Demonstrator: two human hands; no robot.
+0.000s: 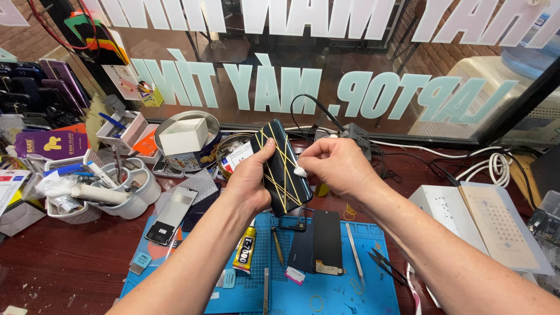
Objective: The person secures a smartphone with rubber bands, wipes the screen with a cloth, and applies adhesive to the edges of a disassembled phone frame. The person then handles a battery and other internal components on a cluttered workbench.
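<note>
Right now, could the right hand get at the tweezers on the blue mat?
Probably yes: the tweezers lie uncovered below the right hand, but its grip is pinching a small white wad against the phone.

Dark phone, yellow-banded, tilted upright; small white wad touching.

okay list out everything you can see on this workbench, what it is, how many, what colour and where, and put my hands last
phone: one, black, bound with yellow rubber bands, held above the mat
white pad: one, at the phone's right edge
work mat: one, blue, front centre
glue tube: one, yellow and black, left part of the mat
dark panels: two, flat on the mat, centre
tweezers: one, silver, right of the panels
round tin: one, with a white box in it, behind the mat
power strip: one, grey, by the window
left hand: grips the phone
right hand: pinches the white pad against the phone
</note>
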